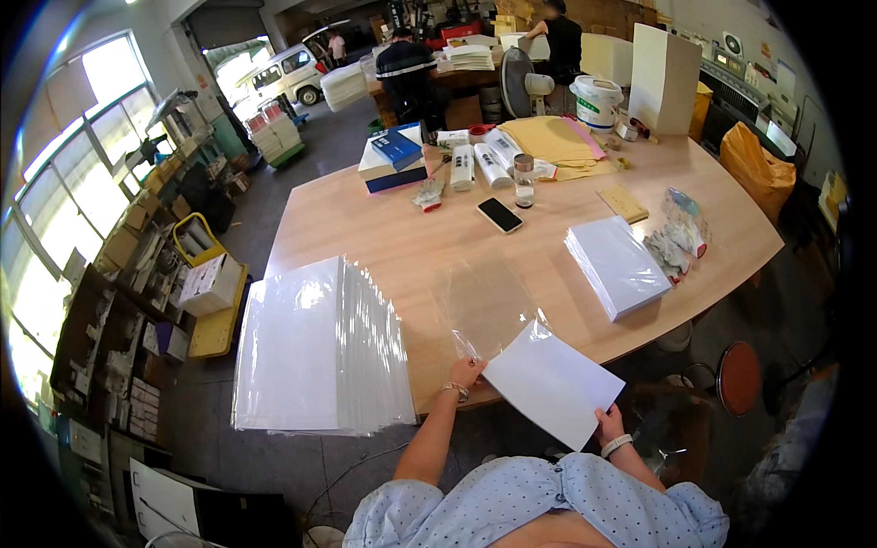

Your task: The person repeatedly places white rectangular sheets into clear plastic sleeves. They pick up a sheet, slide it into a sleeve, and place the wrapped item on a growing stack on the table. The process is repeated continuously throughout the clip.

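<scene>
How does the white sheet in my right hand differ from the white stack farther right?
The white sheet is thin; the white stack is thick and layered. The right hand holds the white sheet partly past the table; the white stack rests on it. Both are white and rectangular.

Cannot fully see the right fingers (pixel 605 418) under the white sheet (pixel 555 384); cannot identify small shelf goods (pixel 143 404) at left.

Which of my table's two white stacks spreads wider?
The left stack, its glossy, overlapping edges fanned toward the right; the right stack is a narrower, neater pile.
</scene>
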`<state>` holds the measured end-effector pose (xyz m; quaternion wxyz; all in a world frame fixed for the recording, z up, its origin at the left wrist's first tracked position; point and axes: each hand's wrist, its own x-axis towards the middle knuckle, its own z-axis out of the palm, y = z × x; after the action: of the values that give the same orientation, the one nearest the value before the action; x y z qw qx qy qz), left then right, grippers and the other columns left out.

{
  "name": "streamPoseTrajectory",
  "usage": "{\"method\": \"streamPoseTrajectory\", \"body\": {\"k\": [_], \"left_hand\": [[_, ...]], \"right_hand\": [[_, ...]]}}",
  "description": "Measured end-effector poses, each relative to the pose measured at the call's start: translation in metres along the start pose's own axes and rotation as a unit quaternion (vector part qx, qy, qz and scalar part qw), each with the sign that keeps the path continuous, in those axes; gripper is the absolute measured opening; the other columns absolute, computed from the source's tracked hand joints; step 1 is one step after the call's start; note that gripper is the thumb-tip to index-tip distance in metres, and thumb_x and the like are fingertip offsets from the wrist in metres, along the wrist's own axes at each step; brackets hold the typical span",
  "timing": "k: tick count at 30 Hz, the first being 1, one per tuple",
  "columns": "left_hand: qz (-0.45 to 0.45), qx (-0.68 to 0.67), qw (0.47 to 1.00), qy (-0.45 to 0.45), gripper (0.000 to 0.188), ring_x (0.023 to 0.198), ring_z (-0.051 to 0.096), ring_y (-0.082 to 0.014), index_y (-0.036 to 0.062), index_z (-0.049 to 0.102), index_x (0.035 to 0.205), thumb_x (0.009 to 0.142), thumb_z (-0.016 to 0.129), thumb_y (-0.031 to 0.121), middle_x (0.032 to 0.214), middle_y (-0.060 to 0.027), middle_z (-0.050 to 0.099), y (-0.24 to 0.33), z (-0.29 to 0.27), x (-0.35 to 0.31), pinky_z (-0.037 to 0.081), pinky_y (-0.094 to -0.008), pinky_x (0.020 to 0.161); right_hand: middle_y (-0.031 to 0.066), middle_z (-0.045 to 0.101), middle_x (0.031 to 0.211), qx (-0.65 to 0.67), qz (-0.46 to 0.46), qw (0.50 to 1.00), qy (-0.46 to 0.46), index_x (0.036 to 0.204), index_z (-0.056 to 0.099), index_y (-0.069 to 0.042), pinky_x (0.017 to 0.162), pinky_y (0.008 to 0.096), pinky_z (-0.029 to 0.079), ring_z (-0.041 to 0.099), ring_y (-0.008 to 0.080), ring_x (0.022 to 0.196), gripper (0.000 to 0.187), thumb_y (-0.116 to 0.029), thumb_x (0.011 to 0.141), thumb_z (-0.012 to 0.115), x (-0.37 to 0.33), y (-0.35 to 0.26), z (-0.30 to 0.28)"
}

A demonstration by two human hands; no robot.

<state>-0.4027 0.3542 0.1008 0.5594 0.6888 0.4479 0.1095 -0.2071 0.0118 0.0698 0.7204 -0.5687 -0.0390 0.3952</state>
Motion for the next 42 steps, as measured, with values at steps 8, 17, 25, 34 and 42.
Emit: {"method": "streamPoseTrajectory", "body": {"k": [8, 17, 25, 34, 42], "left_hand": [[0.009, -0.231, 0.973, -0.016, 0.023, 0.064, 0.061, -0.0152, -0.0038, 0.055, 0.089, 0.083, 0.052, 0.018, 0.075, -0.0097, 0.062, -0.017, 0.006, -0.002, 0.048, -0.0253, 0.051], [0.125, -0.215, 0.963, 0.107, 0.019, 0.078, 0.059, -0.0178, -0.0031, 0.05, 0.095, 0.085, 0.046, 0.013, 0.089, -0.0133, 0.059, 0.014, 0.058, -0.051, 0.05, -0.0285, 0.063], [-0.012, -0.485, 0.855, -0.185, 0.053, 0.107, 0.046, -0.0264, 0.0039, 0.038, 0.122, 0.087, 0.032, 0.043, 0.122, -0.0109, 0.045, -0.052, 0.16, -0.02, 0.037, -0.039, 0.09], [0.212, 0.004, 0.964, -0.163, 0.046, 0.105, 0.047, -0.0221, 0.0051, 0.042, 0.119, 0.089, 0.033, 0.04, 0.115, -0.0093, 0.05, -0.109, 0.214, -0.087, 0.04, -0.0361, 0.087], [-0.084, -0.421, 0.899, -0.089, 0.028, 0.076, 0.051, -0.0107, 0.0022, 0.053, 0.105, 0.082, 0.056, 0.019, 0.088, -0.0035, 0.057, -0.075, 0.184, -0.083, 0.044, -0.0243, 0.064]], "right_hand": [[0.0097, 0.054, 0.1, 0.083, -0.038, 0.995, 0.033, 0.113, 0.041, -0.001, 0.08, 0.0339, 0.045, 0.054, 0.0201, 0.09, 0.031, -0.002, 0.082, 0.046, -0.026, -0.024, 0.036], [0.0082, 0.052, 0.107, 0.142, -0.013, 0.989, 0.04, 0.113, 0.042, -0.005, 0.087, 0.0381, 0.04, 0.05, 0.0221, 0.099, 0.032, -0.007, 0.082, 0.051, -0.048, -0.026, 0.061], [0.0076, 0.051, 0.109, 0.105, -0.018, 0.994, 0.029, 0.115, 0.04, -0.007, 0.086, 0.0364, 0.042, 0.05, 0.0213, 0.1, 0.033, -0.007, 0.084, 0.049, -0.071, -0.036, 0.069], [0.0057, 0.05, 0.104, 0.103, 0.083, 0.982, 0.134, 0.114, 0.038, -0.015, 0.07, 0.0383, 0.049, 0.052, 0.0208, 0.091, 0.032, -0.012, 0.085, 0.05, -0.023, 0.028, 0.124], [0.0073, 0.056, 0.096, 0.07, 0.117, 0.99, -0.021, 0.108, 0.044, -0.006, 0.063, 0.0305, 0.051, 0.058, 0.0188, 0.084, 0.026, -0.008, 0.083, 0.05, 0.029, 0.006, 0.148]]}}
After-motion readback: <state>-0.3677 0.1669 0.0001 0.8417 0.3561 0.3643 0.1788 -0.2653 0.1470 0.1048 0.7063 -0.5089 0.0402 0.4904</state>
